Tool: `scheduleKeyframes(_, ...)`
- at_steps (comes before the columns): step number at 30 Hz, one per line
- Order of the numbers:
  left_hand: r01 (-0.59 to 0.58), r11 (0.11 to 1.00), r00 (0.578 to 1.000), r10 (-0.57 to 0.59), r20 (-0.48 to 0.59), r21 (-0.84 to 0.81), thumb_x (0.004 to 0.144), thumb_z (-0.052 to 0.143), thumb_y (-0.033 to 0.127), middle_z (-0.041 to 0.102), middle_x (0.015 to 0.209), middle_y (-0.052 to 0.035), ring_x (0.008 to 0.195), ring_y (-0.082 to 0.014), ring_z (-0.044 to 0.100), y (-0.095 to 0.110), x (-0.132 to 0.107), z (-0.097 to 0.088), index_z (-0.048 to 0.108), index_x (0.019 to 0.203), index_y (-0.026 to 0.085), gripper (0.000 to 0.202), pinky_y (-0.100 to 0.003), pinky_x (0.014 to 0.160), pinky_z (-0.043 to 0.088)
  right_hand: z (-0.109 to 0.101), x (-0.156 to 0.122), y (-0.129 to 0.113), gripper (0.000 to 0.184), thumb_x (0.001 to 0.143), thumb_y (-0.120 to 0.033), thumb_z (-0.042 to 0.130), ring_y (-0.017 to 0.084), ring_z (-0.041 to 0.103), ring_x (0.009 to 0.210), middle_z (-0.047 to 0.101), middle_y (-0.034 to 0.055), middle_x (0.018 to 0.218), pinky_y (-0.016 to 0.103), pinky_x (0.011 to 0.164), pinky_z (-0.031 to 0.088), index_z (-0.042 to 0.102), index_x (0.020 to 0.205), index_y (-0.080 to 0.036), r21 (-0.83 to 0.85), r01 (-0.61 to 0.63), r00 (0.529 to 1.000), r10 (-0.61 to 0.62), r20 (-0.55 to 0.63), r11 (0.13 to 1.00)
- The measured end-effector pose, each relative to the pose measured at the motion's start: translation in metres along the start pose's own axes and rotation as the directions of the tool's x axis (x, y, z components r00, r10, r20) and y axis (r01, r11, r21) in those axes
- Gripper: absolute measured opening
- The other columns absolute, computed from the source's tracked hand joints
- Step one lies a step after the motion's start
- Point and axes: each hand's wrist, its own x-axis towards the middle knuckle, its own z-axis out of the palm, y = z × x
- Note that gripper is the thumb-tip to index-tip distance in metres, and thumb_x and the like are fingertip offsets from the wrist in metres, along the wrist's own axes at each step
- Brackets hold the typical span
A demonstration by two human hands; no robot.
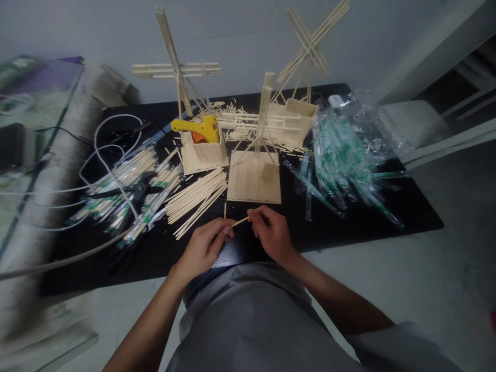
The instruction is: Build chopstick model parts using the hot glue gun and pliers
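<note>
Between my hands runs a short thin wooden stick (pixel 241 222). My left hand (pixel 205 243) pinches one end of it, and my right hand (pixel 273 232) has the other end in its fingers. Just beyond them lies a flat panel (pixel 248 186) of sticks glued side by side, with a small stick block (pixel 270 171) and a windmill-like frame (pixel 263 113) on it. A fan of loose sticks (pixel 197 199) lies left of the panel. One small stick piece (pixel 225 210) is close to my left hand.
A yellow glue gun (pixel 201 127) rests on a stick-walled box (pixel 209 155). Black pliers (pixel 141 191) and a white cable (pixel 112 175) lie over wrapped sticks at left. Green-printed plastic wrappers (pixel 341 155) pile up at right. Two more windmill frames stand behind, near the wall.
</note>
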Motion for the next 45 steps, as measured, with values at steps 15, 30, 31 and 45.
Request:
scheduleKeyframes(15, 0.041, 0.999, 0.992, -0.042, -0.118, -0.014, 0.103, 0.059, 0.033, 0.077, 0.092, -0.0054, 0.076, -0.0154, 0.069, 0.003, -0.002, 0.001, 0.074, 0.116, 0.017, 0.025, -0.025, 0.066, 0.052, -0.001, 0.001, 0.000, 0.047, 0.098, -0.061, 0.063, 0.011, 0.043, 0.047, 0.046, -0.0067, 0.052, 0.025, 0.049, 0.035, 0.060, 0.073, -0.021, 0.005, 0.014, 1.000, -0.014, -0.015, 1.000)
scheduleKeyframes(30, 0.025, 0.998, 0.987, -0.035, -0.159, -0.064, 0.096, 0.072, 0.037, 0.071, 0.066, 0.0010, 0.057, -0.0107, 0.063, 0.001, 0.003, 0.003, 0.077, 0.086, 0.019, 0.022, -0.021, 0.057, 0.048, -0.002, 0.000, -0.006, 0.056, 0.098, -0.062, 0.063, 0.010, 0.049, 0.053, 0.056, -0.0023, 0.060, 0.025, 0.053, 0.035, 0.063, 0.062, -0.019, -0.045, 0.075, 0.955, -0.059, 0.290, 0.996)
scheduleKeyframes(31, 0.023, 0.998, 0.987, -0.033, -0.159, -0.065, 0.096, 0.073, 0.037, 0.071, 0.066, 0.0010, 0.057, -0.0107, 0.063, 0.001, 0.003, 0.003, 0.077, 0.085, 0.019, 0.021, -0.021, 0.057, 0.048, -0.003, -0.001, -0.006, 0.057, 0.100, -0.061, 0.061, 0.010, 0.049, 0.053, 0.056, -0.0021, 0.060, 0.025, 0.053, 0.035, 0.062, 0.060, -0.019, -0.047, 0.089, 0.952, -0.071, 0.297, 0.995)
scheduleKeyframes(45, 0.000, 0.998, 1.000, -0.001, -0.013, -0.060, 0.105, 0.057, 0.025, 0.076, 0.090, -0.0035, 0.076, -0.0123, 0.069, -0.002, -0.002, 0.001, 0.074, 0.111, 0.019, 0.019, -0.023, 0.072, 0.056, -0.001, -0.003, -0.002, 0.058, 0.103, -0.060, 0.056, 0.011, 0.047, 0.054, 0.049, -0.0032, 0.057, 0.027, 0.055, 0.035, 0.056, 0.061, -0.021, -0.059, 0.065, 0.976, -0.051, 0.212, 0.996)
